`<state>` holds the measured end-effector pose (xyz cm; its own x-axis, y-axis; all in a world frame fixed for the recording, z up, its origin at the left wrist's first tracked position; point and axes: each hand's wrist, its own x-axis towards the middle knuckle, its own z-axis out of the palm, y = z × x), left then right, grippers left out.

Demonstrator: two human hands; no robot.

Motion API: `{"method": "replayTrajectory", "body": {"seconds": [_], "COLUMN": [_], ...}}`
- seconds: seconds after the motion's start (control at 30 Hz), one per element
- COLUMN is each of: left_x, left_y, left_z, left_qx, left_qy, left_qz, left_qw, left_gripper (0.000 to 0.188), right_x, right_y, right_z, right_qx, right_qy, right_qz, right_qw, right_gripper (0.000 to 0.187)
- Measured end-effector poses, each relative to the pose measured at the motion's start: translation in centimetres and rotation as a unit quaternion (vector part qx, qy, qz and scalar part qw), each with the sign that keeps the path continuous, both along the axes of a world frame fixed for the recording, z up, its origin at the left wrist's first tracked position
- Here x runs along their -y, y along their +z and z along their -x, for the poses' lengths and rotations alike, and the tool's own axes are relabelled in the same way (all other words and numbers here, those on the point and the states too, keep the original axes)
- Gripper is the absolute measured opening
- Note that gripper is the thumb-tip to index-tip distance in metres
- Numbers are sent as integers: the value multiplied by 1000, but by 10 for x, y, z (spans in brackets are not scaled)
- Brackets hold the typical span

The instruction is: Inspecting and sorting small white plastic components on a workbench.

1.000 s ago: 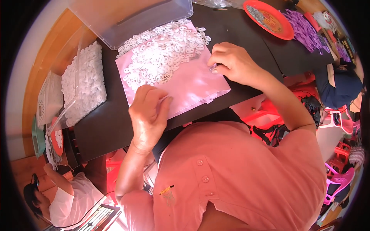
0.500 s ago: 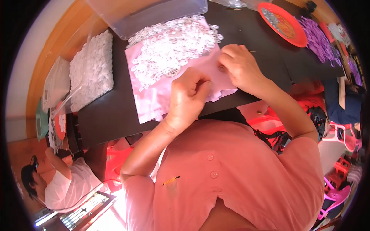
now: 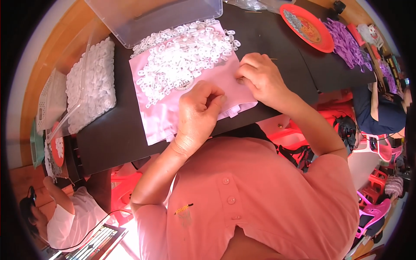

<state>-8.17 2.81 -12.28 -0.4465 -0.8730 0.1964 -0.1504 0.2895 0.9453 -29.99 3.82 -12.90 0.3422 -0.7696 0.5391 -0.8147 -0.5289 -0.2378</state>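
Step in hand appears to be fine fingertip work over the pink bag, which lies flat on the dark table. Left hand is curled above its near part, thumb and forefinger almost meeting; right hand is curled at its right edge — what either holds cannot be told. Next move seems to call for a precise pinch. Bag's long axis slants left to right, right end farther off; white two-holed pieces, heaped mostly on its far half, point mixed ways

Pink fabric, white pieces
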Motion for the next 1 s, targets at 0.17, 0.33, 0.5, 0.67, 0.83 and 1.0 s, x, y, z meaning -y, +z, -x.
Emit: {"method": "replayTrajectory", "body": {"seconds": [0.17,0.33,0.5,0.67,0.83,1.0], "left_x": [1,-1,-5,-1,-1,-1], "left_y": [-7,0,33,26,29,32], "left_z": [2,1,9,6,-7,-16], "left_qx": [1,-1,-105,-234,-282,-343], "left_qy": [-10,-5,16,-9,-7,10], "left_qz": [37,28,-261,-345,-394,-400], "left_qw": [999,1000,960,909,875,850], "left_gripper": [7,6,12,15,12,11], "right_x": [-1,-4,-11,-8,-5,-5], "right_y": [0,8,41,45,46,52], "right_z": [-1,0,-24,-36,-46,-61], "right_qx": [-66,-20,45,69,141,250], "right_qy": [-27,-16,44,67,109,149], "right_qz": [30,33,56,39,-14,-82], "right_qw": [997,999,996,995,984,953], "right_gripper": [13,16,17,12,11,10]}}
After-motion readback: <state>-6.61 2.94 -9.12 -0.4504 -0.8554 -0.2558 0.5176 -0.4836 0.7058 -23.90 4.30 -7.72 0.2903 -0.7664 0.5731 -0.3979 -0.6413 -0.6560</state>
